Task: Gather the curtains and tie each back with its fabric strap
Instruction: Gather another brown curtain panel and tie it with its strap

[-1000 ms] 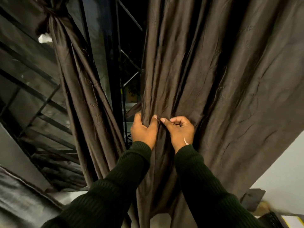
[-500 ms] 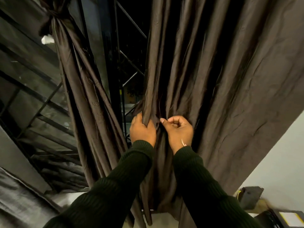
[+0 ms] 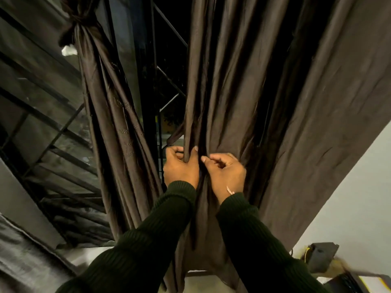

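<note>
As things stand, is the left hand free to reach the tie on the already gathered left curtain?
Probably not yet: the left hand grips a fold of the right curtain, and the tie sits well above it.

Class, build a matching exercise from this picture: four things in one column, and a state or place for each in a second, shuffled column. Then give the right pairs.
Things
1. left curtain
2. right curtain
3. left hand
4. window bars

States or places
A. grips a fold at the curtain's left edge
B. already bunched and tied near the top
C. hangs in loose folds, no strap round it yet
D. dark, crossing behind the glass on the left

Pairs: 1-B, 2-C, 3-A, 4-D
</note>
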